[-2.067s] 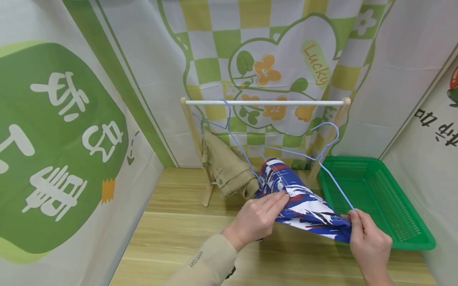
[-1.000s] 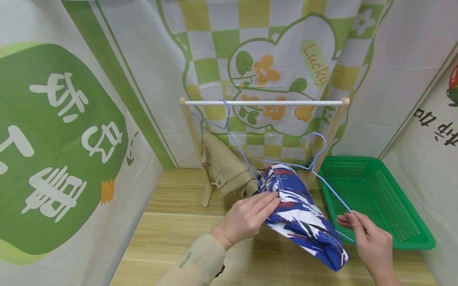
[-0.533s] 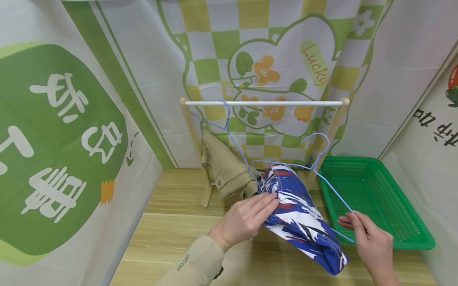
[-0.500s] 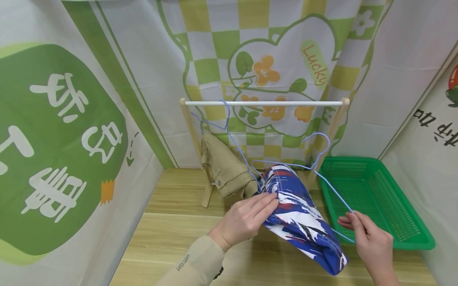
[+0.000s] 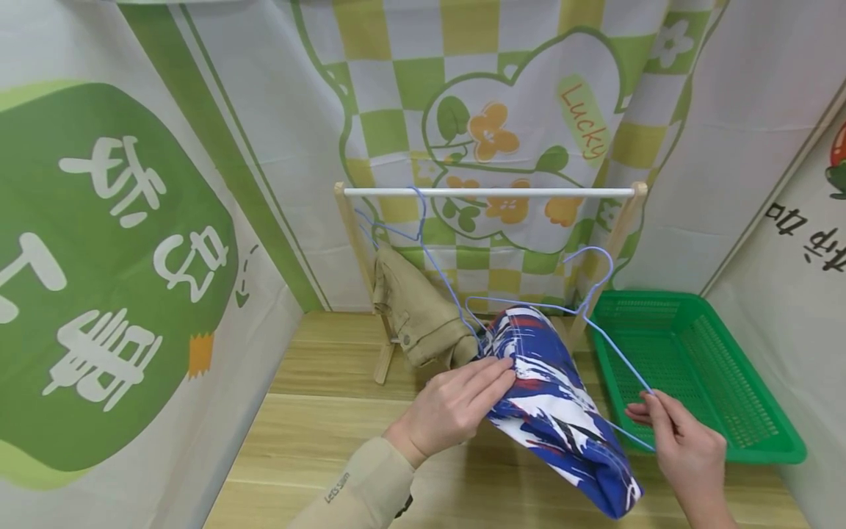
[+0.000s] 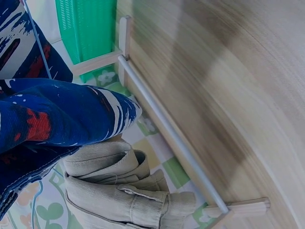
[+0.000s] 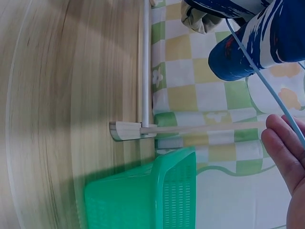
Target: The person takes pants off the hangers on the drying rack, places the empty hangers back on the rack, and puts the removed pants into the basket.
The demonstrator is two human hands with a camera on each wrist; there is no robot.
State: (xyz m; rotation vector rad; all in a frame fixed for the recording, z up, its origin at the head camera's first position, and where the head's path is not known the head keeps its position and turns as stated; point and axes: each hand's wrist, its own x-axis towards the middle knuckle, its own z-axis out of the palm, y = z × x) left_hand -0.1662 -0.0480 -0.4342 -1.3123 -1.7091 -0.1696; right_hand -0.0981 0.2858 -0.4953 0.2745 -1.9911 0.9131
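Observation:
Blue, white and red patterned pants (image 5: 548,397) hang over the lower bar of a light-blue wire hanger (image 5: 617,345), in front of the rack. My left hand (image 5: 456,404) holds the pants near their left side, fingers flat on top; its thumb is hidden. With thumb and fingers my right hand (image 5: 687,444) pinches the hanger's right corner. The hanger's hook stands upright, apart from the rail. The bar disappears at the cloth. In the left wrist view a rolled-looking leg of the pants (image 6: 71,112) shows, with khaki pants (image 6: 119,191) behind it.
A small rack with a white rail (image 5: 489,192) and wooden posts stands at the back. Khaki pants hang at its left on another blue hanger (image 5: 439,264). A green plastic basket (image 5: 760,367) sits at the right, close behind my right hand. Wooden tabletop (image 5: 317,426) lies below.
My right hand has let go of the cloth and kept the hanger. The pants' right end has dropped toward me, exposing the hanger's lower bar. The hanger has come down slightly.

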